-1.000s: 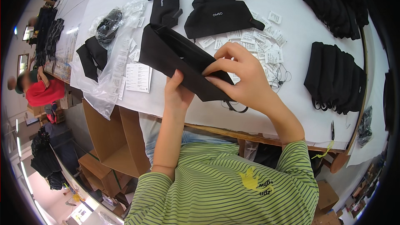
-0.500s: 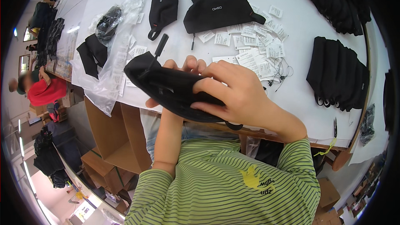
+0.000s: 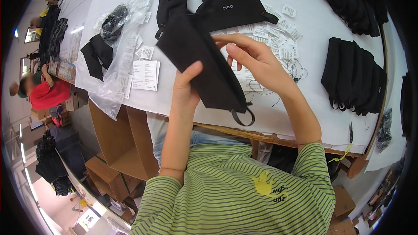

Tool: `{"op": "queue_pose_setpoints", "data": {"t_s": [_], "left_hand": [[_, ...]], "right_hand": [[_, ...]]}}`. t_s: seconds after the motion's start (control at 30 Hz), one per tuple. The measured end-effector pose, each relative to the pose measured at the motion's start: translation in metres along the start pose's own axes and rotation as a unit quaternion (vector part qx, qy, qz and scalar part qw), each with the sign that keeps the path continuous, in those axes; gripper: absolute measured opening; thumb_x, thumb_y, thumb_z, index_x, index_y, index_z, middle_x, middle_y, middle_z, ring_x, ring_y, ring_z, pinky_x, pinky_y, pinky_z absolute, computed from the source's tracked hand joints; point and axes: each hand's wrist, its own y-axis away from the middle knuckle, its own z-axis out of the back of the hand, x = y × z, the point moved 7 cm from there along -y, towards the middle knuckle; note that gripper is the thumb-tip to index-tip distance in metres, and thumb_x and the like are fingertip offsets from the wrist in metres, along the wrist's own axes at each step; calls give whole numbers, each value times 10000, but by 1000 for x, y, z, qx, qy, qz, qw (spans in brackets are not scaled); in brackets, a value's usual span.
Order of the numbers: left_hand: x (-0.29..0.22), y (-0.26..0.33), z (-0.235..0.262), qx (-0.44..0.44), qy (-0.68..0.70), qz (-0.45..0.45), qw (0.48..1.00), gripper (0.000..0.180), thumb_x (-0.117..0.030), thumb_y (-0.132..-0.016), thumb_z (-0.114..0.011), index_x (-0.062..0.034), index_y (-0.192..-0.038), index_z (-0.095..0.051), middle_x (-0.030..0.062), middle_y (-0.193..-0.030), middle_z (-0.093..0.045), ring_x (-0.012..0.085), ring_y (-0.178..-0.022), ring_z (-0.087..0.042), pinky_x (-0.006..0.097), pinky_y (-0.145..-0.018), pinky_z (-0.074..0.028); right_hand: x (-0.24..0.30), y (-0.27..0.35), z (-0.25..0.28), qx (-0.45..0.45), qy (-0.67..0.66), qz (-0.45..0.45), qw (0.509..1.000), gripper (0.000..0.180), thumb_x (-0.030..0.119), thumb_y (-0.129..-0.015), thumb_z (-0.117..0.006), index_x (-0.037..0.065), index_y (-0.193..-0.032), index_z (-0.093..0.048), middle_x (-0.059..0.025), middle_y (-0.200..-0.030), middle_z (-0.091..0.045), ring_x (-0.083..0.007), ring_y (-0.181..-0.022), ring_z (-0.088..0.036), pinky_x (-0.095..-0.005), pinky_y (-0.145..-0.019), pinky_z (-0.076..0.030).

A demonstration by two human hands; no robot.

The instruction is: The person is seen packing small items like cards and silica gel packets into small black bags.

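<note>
My left hand [image 3: 187, 85] grips a black fabric pouch [image 3: 202, 67], its thumb across the near face and the other fingers hidden behind. The pouch is tilted above the table, and a thin loop hangs from its lower right end. My right hand [image 3: 254, 58] is open beside the pouch's right edge, thumb and fingers apart. Its index fingertip reaches the edge; I cannot tell whether it touches. Beyond lie more black pouches, one upright on the left [image 3: 172, 0] and one lying sideways [image 3: 235, 11], with white printed tags [image 3: 287, 52] scattered near them.
Clear plastic bags [image 3: 115, 69] lie at the table's left with black items. A row of black pouches [image 3: 352, 76] sits at the right, below a larger pile [image 3: 348, 4]. Small snips [image 3: 350, 132] lie near the front edge. An open cardboard box [image 3: 119, 141] stands below left.
The pouch has turned from lying across my hands to slanting with its flat face showing. My right hand has come off it, opening to the right. A stack of white slips is uncovered at left.
</note>
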Motion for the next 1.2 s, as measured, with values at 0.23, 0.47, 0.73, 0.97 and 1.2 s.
{"op": "queue_pose_setpoints", "data": {"t_s": [0.23,0.47,0.73,0.97,1.2], "left_hand": [[13,1,-14,-18,-81,108,991,507,-83,-724,-741,40,-1169,-533,124,-1032,-621,198,-904,-631,306,-794,-527],[11,0,-16,-9,-107,121,987,514,-97,-719,-741,53,-1162,-527,131,-1015,-618,200,-884,-637,298,-773,-535],[21,-3,0,-48,48,141,988,425,-107,-777,-684,50,-1145,-542,147,-1001,-636,208,-849,-662,305,-752,-561],[9,-13,18,-16,224,133,965,267,-145,-869,-599,30,-1071,-595,157,-967,-672,248,-843,-679,345,-754,-569],[0,-15,32,-64,255,83,961,269,-245,-926,-532,9,-935,-622,178,-794,-651,267,-645,-654,350,-551,-565]], "right_hand": [[2,-1,32,-182,35,107,977,277,205,-838,-701,92,-1090,-677,9,-889,-649,-61,-687,-545,-207,-635,-431],[21,4,42,-219,139,193,946,147,125,-791,-727,89,-928,-689,17,-860,-658,-56,-637,-533,-200,-553,-389],[30,4,26,-155,212,190,946,69,109,-793,-717,65,-837,-688,6,-803,-633,-71,-622,-541,-211,-524,-379],[22,11,-20,66,158,110,979,133,181,-819,-681,51,-801,-660,-21,-709,-558,-136,-585,-509,-259,-522,-396],[15,16,-32,123,164,91,974,148,192,-810,-693,54,-831,-643,-22,-756,-557,-148,-586,-491,-272,-544,-392]]}}
